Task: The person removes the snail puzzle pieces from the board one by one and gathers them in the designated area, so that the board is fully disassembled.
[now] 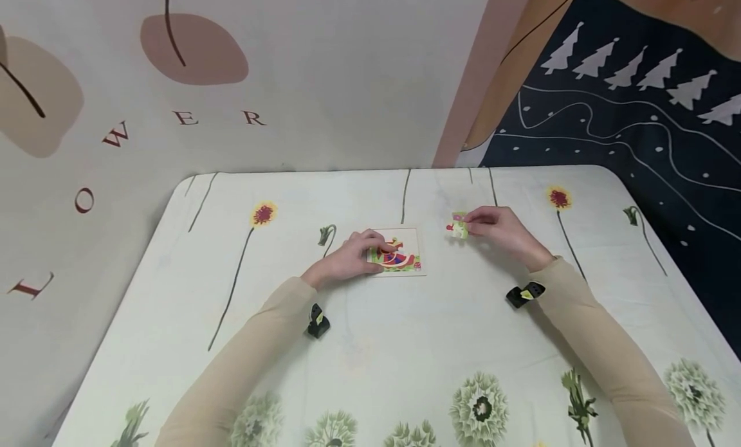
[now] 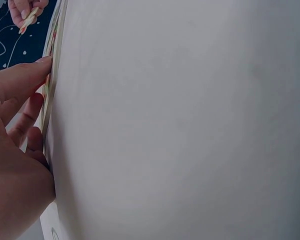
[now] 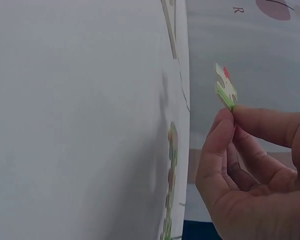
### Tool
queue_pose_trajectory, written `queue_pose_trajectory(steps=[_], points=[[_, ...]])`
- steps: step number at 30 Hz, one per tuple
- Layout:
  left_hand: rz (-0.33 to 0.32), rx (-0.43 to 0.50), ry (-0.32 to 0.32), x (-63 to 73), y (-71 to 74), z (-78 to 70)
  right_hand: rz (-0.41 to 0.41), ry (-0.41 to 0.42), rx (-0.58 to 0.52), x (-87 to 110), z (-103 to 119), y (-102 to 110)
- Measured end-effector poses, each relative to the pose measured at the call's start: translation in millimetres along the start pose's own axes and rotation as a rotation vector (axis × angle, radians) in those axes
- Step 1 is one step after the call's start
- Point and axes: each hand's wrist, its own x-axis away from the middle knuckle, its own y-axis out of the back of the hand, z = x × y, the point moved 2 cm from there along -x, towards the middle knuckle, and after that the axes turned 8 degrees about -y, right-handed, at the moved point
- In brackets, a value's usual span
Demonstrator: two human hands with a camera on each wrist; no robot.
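Right hand pinches a notched green-and-white jigsaw piece — left hand, fingers relaxed, touches a colourful puzzle

The puzzle piece is green, red and perhaps purple; the white tablecloth is flower-printed.

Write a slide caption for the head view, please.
Over a flowered table, the left hand touches a puzzle; the right hand pinches a piece.

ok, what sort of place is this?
Likely an indoor tabletop corner, perhaps staged: white flower-printed tablecloth, navy tree-patterned wall covering and pale grey wall covering with dark red lettering.
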Motion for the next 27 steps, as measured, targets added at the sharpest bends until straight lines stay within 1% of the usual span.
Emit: queue_pose_trajectory(steps=[3,7,13,20,23,27], points=[[0.0,0.004,0.0,-0.3,-0.6,0.6,-0.023,0.003,0.022,1.4,-3.1,3.7],[0.0,0.012,0.008,0.2,-1.0,0.0,-0.041,0.013,0.023,3.7,-6.1,10.4],[0.01,0.021,0.014,-0.1,-1.0,-3.3,-0.064,-0.021,-0.034,9.2,-13.0,25.0],[0.005,-0.011,0.013,0.7,1.0,-4.4,-0.124,-0.006,-0.098,11.8,-20.5,42.2],[0.003,-0.008,0.011,0.7,1.0,-3.7,-0.127,-0.015,-0.111,12.0,-24.1,47.3],[0.001,0.001,0.013,0.7,0.8,-2.4,-0.114,-0.054,-0.087,12.2,-29.4,51.1]])
